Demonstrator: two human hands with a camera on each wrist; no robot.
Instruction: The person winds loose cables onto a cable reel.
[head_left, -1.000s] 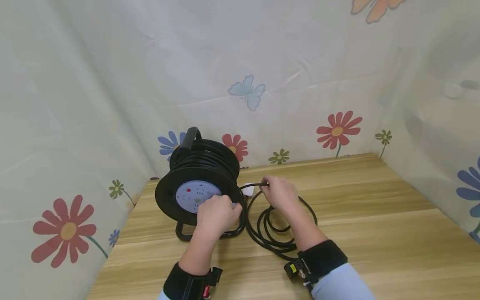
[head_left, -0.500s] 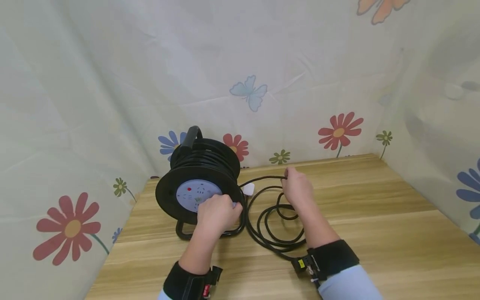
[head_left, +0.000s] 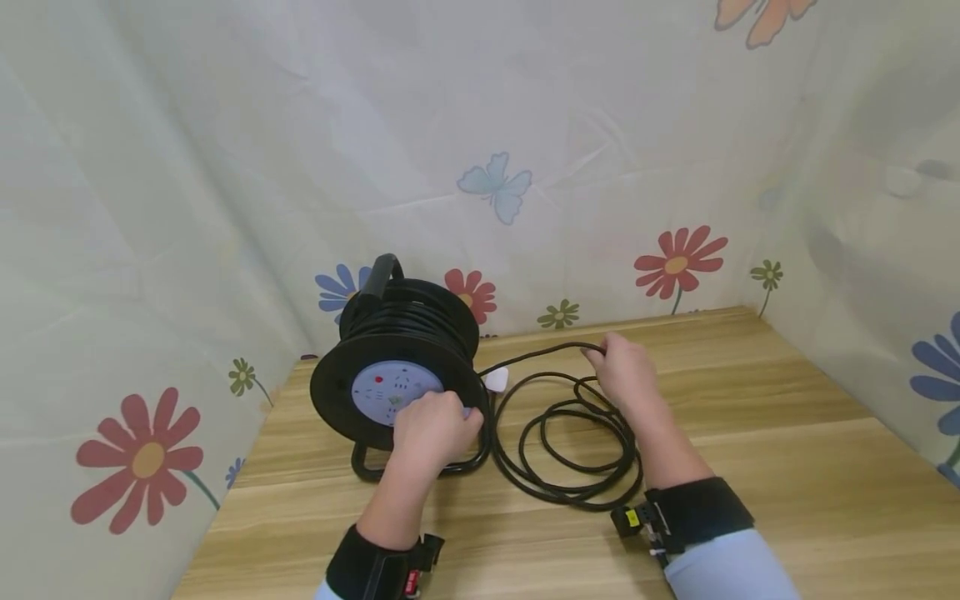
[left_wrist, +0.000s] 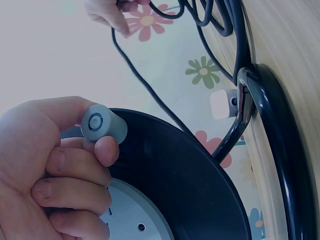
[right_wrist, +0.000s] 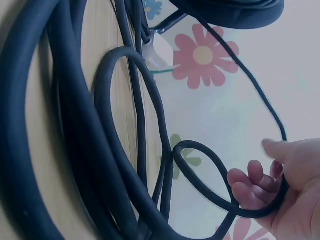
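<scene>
1. Head view: my left hand (head_left: 435, 429) grips the grey crank knob on the round black cable reel (head_left: 397, 375), standing upright on the wooden table (head_left: 750, 433), its axle pointing towards me.
2. Left wrist view: fingers (left_wrist: 75, 165) curl around that grey crank knob (left_wrist: 102, 123).
3. Right wrist view: my right hand (right_wrist: 280, 192) curls around the black rubber cable (right_wrist: 150, 100), coiled beside the reel.

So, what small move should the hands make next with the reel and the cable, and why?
Probably the left hand, which pinches the grey knob on the reel, should turn it. The right hand holds the cable running to the reel, and loose loops lie on the table beside it.
</scene>
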